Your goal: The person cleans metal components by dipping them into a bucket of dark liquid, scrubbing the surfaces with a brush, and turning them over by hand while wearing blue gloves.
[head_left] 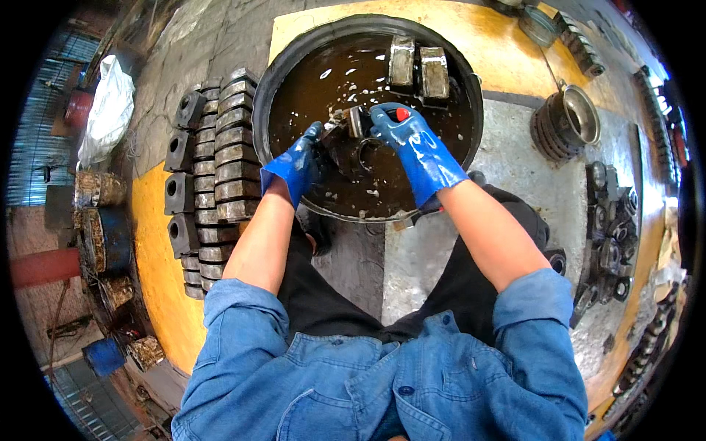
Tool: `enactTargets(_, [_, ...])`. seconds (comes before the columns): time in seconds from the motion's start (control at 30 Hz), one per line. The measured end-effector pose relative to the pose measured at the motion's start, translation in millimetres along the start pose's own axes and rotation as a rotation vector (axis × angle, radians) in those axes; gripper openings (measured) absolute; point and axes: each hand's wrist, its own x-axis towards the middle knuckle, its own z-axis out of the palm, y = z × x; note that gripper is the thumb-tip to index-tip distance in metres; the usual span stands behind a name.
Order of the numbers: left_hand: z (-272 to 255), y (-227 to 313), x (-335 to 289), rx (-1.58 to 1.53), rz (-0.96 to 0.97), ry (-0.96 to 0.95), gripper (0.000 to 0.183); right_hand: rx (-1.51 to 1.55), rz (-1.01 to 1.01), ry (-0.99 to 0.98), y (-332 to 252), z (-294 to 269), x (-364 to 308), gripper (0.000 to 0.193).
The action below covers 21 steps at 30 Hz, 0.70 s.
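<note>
A wide black tub (266, 81) of brown, foamy liquid stands in front of me. Over it, my left hand (303, 158), in a blue rubber glove, is closed round a dark, wet metal part (334, 147) whose lower portion is hard to tell from the liquid. My right hand (408, 140), gloved alike, grips a brush (358, 122) with a flat metal band; a red bit of its handle shows between the fingers. The brush's bristle end points left against the part. Two wet metal blocks (401, 62) (434, 73) rest at the tub's far right side.
Left of the tub, curved metal blocks (235, 151) stand in long rows, with several holed blocks (176, 192) beside them. A stack of metal rings (562, 121) stands to the right. Dark ring-shaped parts (609, 235) crowd the right side. A white sack (110, 106) lies far left.
</note>
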Motion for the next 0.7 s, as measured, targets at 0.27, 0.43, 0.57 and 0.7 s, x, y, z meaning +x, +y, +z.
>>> enactTargets(0.27, [-19.7, 7.2, 9.5, 0.489, 0.126, 0.357, 0.060, -0.206, -0.076, -0.208, 3.5, 8.9, -74.9, 0.017])
enactTargets(0.43, [-20.1, -0.7, 24.5, 0.186, 0.119, 0.234, 0.051, -0.449, 0.018, -0.407, -21.4, -31.6, -83.8, 0.020])
enactTargets(0.57, [40.6, -16.4, -11.9, 0.899, 0.221, 0.348, 0.044, -0.599, -0.011, -0.499, -27.7, -35.1, -73.7, 0.020])
enactTargets(0.7, [20.7, -11.0, 7.7, 0.529, 0.135, 0.305, 0.040, -0.514, -0.178, -0.501, -23.7, -9.1, -53.0, 0.020])
